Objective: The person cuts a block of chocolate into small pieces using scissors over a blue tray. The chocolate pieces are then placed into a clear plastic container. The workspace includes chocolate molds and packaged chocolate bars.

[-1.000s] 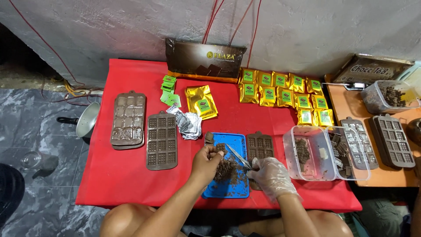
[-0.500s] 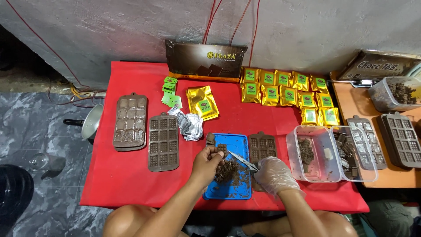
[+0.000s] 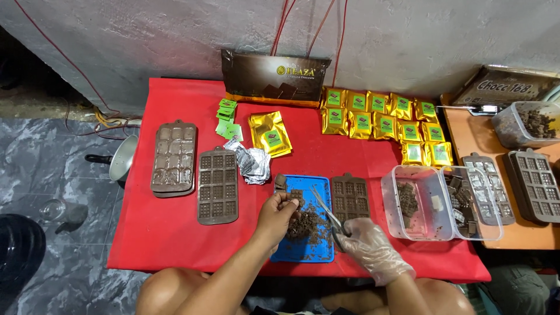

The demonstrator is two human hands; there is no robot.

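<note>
Left grip [image 3: 279, 211] pinches a chocolate piece [image 3: 290, 202] over the blue tray [image 3: 303, 252]; gloved right [image 3: 367, 248] clamps the knife [image 3: 326, 213]. Risks: blade close to bare fingers, crumbs spilling onto the red table [image 3: 175, 233]

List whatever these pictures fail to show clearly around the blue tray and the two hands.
- Head view: the left hand covers the small chocolate piece it pinches, so its shape is unclear.
- The gloved right hand hides the handles of the scissors.
- The chocolate bits on the blue tray are too small to count.
- The mould at far right is cut off by the picture's edge.
</note>
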